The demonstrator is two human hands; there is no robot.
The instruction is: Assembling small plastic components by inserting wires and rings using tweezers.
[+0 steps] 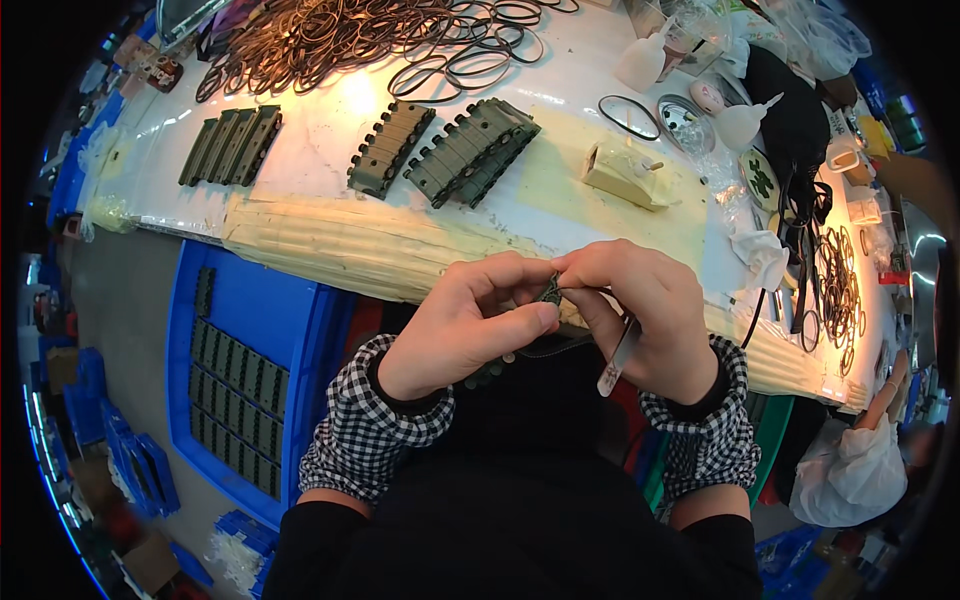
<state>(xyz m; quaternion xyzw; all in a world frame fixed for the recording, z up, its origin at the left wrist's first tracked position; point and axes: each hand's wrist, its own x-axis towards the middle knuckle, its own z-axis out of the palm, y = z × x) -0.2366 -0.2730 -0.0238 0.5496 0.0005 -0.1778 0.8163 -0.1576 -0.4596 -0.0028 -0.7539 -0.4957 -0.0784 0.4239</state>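
Close to the table's front edge, my left hand [455, 325] is closed on a small dark green part [549, 292], pinched between thumb and fingers. My right hand [650, 315] meets it there, its thumb and forefinger pressed together at the part's upper end. A flat metal strip-like tool [620, 358] sticks out below the right palm, tucked in its fingers; its other end is hidden. Below my left hand, more green pieces [485, 376] partly show against my dark clothing. Checked sleeve covers surround both wrists.
Green ridged strips stand on the table in left [230, 147], middle [390, 150] and right [474, 152] groups. Behind them lies a heap of dark rubber bands [340, 45]. A yellowish block [628, 176] holds a peg. At lower left, a blue tray [262, 265] contains rows of green strips.
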